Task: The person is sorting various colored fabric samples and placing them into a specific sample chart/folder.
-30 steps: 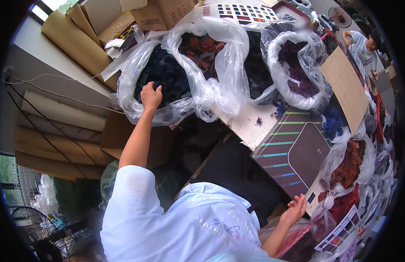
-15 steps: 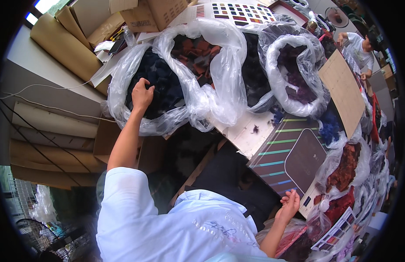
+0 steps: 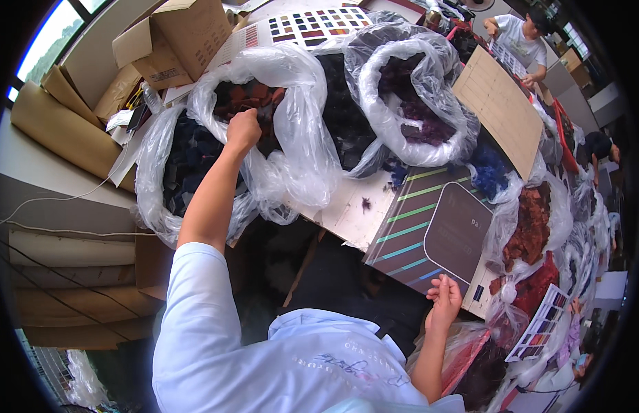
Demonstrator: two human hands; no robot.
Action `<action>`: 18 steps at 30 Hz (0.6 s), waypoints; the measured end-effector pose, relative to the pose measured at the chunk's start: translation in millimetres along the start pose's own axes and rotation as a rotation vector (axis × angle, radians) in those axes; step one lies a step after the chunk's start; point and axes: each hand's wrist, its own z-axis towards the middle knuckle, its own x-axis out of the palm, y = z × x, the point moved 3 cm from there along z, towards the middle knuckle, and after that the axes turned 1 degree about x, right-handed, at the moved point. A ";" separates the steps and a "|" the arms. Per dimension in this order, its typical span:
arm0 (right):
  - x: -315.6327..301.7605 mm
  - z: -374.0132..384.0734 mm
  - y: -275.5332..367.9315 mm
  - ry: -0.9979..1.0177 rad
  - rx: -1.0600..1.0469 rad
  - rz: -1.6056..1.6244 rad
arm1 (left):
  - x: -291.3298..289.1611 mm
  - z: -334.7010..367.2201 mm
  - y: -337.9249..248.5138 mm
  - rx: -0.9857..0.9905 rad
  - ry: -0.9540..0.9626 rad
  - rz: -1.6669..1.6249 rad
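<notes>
My left hand [image 3: 244, 129] is over the near edge of a clear plastic bag [image 3: 302, 96] that holds reddish-brown pieces [image 3: 237, 96]. Its fingers are curled closed, and whatever they may hold is hidden. Just left of it stands an open bag of dark blue pieces [image 3: 185, 155]. My right hand [image 3: 443, 303] is raised by the lower edge of a dark box-like board [image 3: 409, 227] with green and blue stripes. Its fingers are bent together; anything between them is too small to make out.
More plastic bags [image 3: 374, 89] of black and purple material stand to the right. A colour swatch chart [image 3: 319, 26] and a cardboard box [image 3: 178, 45] lie behind. Brown rolls [image 3: 65, 138] lean at left. Another person [image 3: 522, 45] works at far right, beyond a tan board [image 3: 502, 103].
My left hand has moved from the bag of dark blue pieces to the reddish-brown one. My right hand stays by the striped board. The whole view has shifted, moving the bags leftward.
</notes>
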 end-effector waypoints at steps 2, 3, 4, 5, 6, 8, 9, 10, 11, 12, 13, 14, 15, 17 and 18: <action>3.1 -4.2 0.7 0.020 -0.015 -0.009 | -2.2 4.7 1.8 -0.020 -0.058 -0.038; 2.5 -4.7 -2.3 0.032 -0.013 -0.019 | -7.6 -0.8 -0.4 -0.022 -0.095 -0.093; 6.2 -5.2 -1.8 0.052 -0.021 -0.037 | -17.9 -8.1 -6.3 0.031 -0.159 -0.111; 12.3 -6.3 -0.6 0.070 -0.027 -0.053 | -23.1 -14.1 -11.6 0.027 -0.144 -0.113; 21.3 -6.6 2.4 0.093 -0.032 -0.100 | -34.8 -27.9 -30.7 0.036 -0.111 -0.237; 43.8 -4.5 5.1 0.179 -0.041 -0.147 | -47.5 -56.7 -61.5 0.055 0.074 -0.515; 63.4 -4.9 12.6 0.245 -0.041 -0.163 | -45.1 -72.4 -69.5 0.053 0.232 -0.671; 81.8 -3.4 21.4 0.356 -0.136 -0.199 | -51.9 -90.8 -93.3 0.007 0.442 -0.765; 98.5 1.2 20.0 0.428 -0.262 -0.217 | -61.0 -111.2 -121.0 -0.039 0.656 -0.855; 118.1 -0.5 34.2 0.488 -0.338 -0.305 | -61.2 -130.2 -138.6 0.003 0.746 -0.849; 135.6 -0.6 43.4 0.544 -0.367 -0.340 | -62.1 -146.2 -153.7 0.020 0.846 -0.820; 150.7 0.3 47.0 0.585 -0.516 -0.392 | -56.5 -163.7 -166.2 0.044 0.946 -0.847; 161.7 -0.6 52.4 0.636 -0.569 -0.468 | -51.1 -176.8 -178.7 0.075 1.041 -0.868; 169.7 5.8 33.8 0.762 -0.344 -0.444 | -51.3 -199.9 -210.5 0.220 1.160 -0.851; 167.3 10.8 23.3 0.848 -0.251 -0.456 | -44.1 -205.6 -220.5 0.279 1.169 -0.844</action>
